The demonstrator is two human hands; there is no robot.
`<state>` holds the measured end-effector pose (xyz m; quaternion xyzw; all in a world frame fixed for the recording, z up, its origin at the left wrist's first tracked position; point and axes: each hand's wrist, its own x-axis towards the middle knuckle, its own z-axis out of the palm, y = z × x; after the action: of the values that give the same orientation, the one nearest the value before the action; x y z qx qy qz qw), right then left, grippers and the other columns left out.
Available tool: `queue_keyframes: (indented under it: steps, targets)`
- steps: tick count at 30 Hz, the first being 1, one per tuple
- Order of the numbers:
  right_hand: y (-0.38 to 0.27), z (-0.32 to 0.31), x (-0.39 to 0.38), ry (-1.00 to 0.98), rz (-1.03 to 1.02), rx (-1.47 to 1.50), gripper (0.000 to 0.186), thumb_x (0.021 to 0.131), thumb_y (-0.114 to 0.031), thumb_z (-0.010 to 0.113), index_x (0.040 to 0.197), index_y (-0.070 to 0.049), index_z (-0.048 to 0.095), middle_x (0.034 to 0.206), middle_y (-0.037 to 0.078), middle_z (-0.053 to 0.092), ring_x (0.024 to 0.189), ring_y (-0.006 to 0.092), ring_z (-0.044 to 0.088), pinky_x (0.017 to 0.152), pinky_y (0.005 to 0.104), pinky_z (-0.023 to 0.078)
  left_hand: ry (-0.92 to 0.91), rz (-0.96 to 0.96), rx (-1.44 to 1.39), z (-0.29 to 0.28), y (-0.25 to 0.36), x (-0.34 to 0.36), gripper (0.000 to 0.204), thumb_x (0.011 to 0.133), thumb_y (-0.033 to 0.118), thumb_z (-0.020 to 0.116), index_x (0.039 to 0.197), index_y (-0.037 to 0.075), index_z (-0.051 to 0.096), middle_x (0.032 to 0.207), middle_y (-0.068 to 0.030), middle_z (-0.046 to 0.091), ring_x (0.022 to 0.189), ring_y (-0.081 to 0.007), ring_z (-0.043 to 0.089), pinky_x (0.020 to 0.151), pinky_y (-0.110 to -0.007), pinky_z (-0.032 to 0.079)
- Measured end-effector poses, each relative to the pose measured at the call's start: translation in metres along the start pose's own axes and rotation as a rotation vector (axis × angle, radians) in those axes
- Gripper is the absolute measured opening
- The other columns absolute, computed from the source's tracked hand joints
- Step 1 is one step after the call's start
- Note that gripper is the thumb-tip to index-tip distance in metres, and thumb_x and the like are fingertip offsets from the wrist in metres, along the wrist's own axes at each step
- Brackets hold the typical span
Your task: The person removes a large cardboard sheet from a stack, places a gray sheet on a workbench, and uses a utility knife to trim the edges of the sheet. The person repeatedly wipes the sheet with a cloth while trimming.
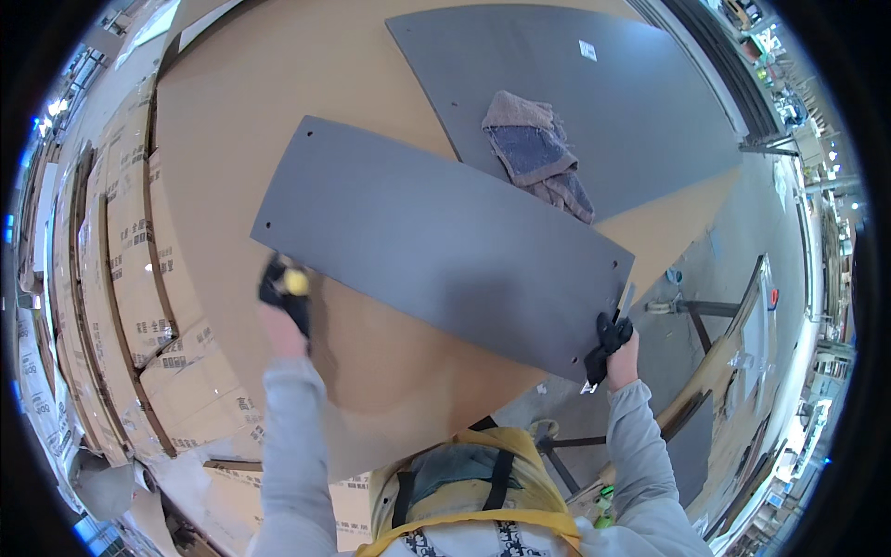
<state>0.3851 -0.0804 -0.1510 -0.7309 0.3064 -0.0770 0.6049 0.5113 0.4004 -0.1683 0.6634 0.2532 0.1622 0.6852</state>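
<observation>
Both gloved hands grasp the grey panel [436, 246] by its ends, left hand [286, 297] and right hand [613, 342], over the table [232, 111]. It looks mid-carry; setting it down calls for level, even lowering, clear of the rag [538, 153].

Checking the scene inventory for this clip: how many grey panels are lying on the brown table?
2. One long grey panel lies across the table's middle, with a gloved hand at each end. A second grey panel lies at the far right, with a rag on it. None seems hidden.

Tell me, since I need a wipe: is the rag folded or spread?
Neither: the rag lies crumpled in a heap on the far grey panel.
</observation>
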Motion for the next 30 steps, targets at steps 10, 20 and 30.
queue_keyframes:
  steps: [10,20,30]
  targets:
    - [-0.071,-0.006,0.122,0.052,-0.299,-0.385,0.031,0.083,-0.020,0.072,0.099,0.004,0.061,0.070,0.006,0.059,0.064,0.0169,0.056,0.060,0.0348,0.047,-0.254,0.174,0.687,-0.030,-0.020,0.063,0.019,0.088,0.014,0.066,0.101,-0.001,0.065,0.082,-0.0050,0.066,0.070,-0.0124,0.058,0.061,-0.030,0.048]
    - [-0.056,0.012,0.081,0.289,-0.429,-0.306,0.015,0.087,-0.010,0.066,0.096,0.002,0.066,0.076,0.006,0.064,0.071,0.0122,0.058,0.064,0.0301,0.046,-0.400,-0.117,0.621,-0.021,0.010,-0.103,0.030,0.086,0.006,0.066,0.113,-0.005,0.057,0.082,-0.0076,0.064,0.066,-0.0131,0.059,0.057,-0.026,0.048]
    - [-0.050,0.140,-0.150,-0.505,0.239,0.414,0.033,0.083,0.008,0.064,0.115,0.001,0.056,0.103,0.010,0.064,0.092,0.0148,0.061,0.083,0.0294,0.052,-0.639,-0.191,0.053,0.013,0.043,-0.177,0.041,0.096,0.030,0.049,0.125,0.002,0.054,0.111,-0.0104,0.062,0.096,-0.0188,0.059,0.081,-0.030,0.046]
